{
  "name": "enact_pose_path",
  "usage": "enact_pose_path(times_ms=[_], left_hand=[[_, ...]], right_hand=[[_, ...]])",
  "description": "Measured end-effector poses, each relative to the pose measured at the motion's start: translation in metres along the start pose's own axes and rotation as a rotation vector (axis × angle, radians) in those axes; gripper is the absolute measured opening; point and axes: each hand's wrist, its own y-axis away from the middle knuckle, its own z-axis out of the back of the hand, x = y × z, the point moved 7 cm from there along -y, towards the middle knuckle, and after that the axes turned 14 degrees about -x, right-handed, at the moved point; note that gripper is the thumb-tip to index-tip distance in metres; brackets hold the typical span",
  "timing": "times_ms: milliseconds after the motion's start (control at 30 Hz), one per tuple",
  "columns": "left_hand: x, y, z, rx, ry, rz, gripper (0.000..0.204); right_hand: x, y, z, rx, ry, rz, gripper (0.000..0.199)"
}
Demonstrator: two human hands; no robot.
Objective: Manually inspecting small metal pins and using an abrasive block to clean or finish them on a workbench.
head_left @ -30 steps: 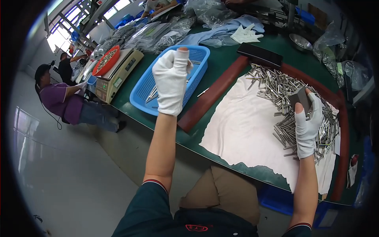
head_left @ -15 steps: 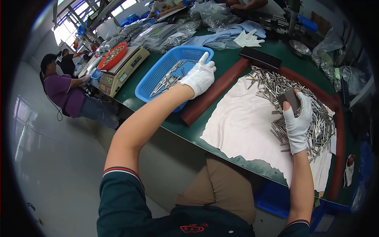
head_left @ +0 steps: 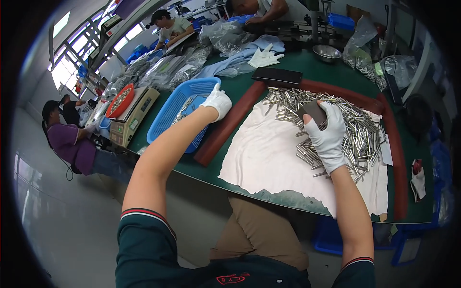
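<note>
A white glove with bare tips at thumb and forefinger covers my right hand. It grips a dark grey rectangular block just over a heap of slim metal pins. The pins lie on a white cloth. My left hand, also in a white glove, is at the right rim of a blue perforated basket; its fingers look curled over that rim, one digit pointing along it. Loose metal pins lie inside the basket, partly hidden by my left forearm.
Dark red padded bars border the cloth, with a black box at their far corner. Left of the basket stands a scale with a red tray. A metal bowl and bagged parts sit behind. Other people work farther off.
The whole view has shifted, so the table sits farther left. My right hand with the block has moved slightly toward the far left of the heap. My left hand stays at the basket rim.
</note>
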Motion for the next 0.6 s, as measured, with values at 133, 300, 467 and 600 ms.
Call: enact_pose_path(times_ms=[133, 300, 467, 600], left_hand=[[0.006, -0.006, 0.0, 0.075, 0.017, 0.037, 0.022], [0.048, -0.005, 0.047, -0.084, 0.623, 0.279, 0.029], [0.119, 0.023, 0.063, -0.278, 0.866, 0.581, 0.026], [0.137, 0.045, 0.028, 0.006, 0.641, 0.688, 0.03]], right_hand=[[-0.002, -0.002, 0.001, 0.001, 0.041, 0.013, 0.054], [-0.011, -0.002, 0.003, -0.034, 0.048, 0.001, 0.055], [-0.004, -0.008, 0.006, -0.05, 0.036, 0.006, 0.053], [-0.005, -0.006, 0.005, -0.088, 0.001, 0.021, 0.052]])
